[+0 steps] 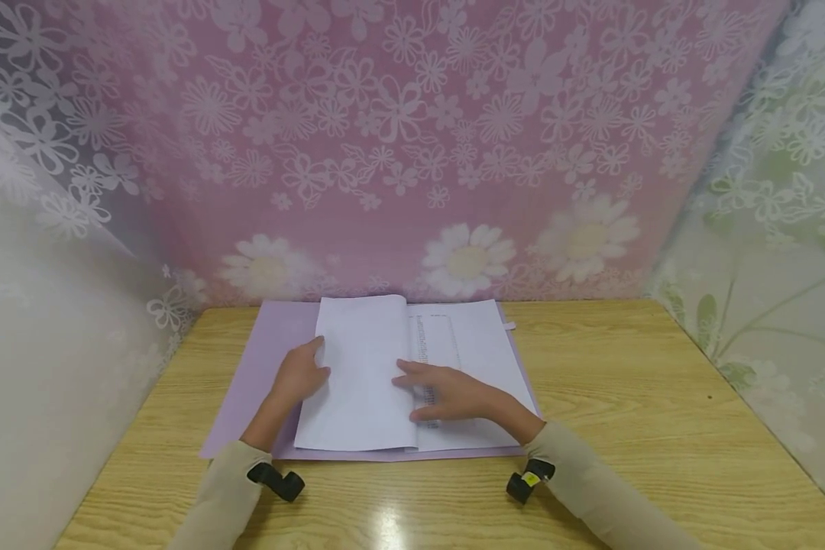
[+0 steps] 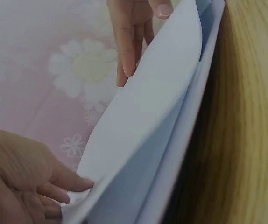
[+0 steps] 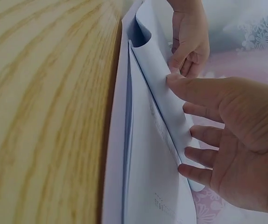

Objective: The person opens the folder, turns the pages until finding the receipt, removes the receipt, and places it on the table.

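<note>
A lilac folder (image 1: 261,359) lies spread on the table with white paper sheets in it. One white page (image 1: 364,367) is turned over to the left, blank side up, and bulges along its fold. The printed page (image 1: 491,359) on the right shows columns of small text. My left hand (image 1: 301,373) pinches the turned page's left edge, thumb on top and fingers beneath it in the left wrist view. Fingers spread, my right hand (image 1: 457,393) reaches over the printed page, its fingertips (image 3: 175,79) at the turned page near the fold.
The wood-grain table (image 1: 626,397) extends around the folder. Behind it stands a pink floral backdrop (image 1: 399,153), with pale sheets at both sides. A small white tab (image 1: 509,326) sticks out at the folder's right edge. Black wrist cameras (image 1: 275,481) are strapped over both sleeves.
</note>
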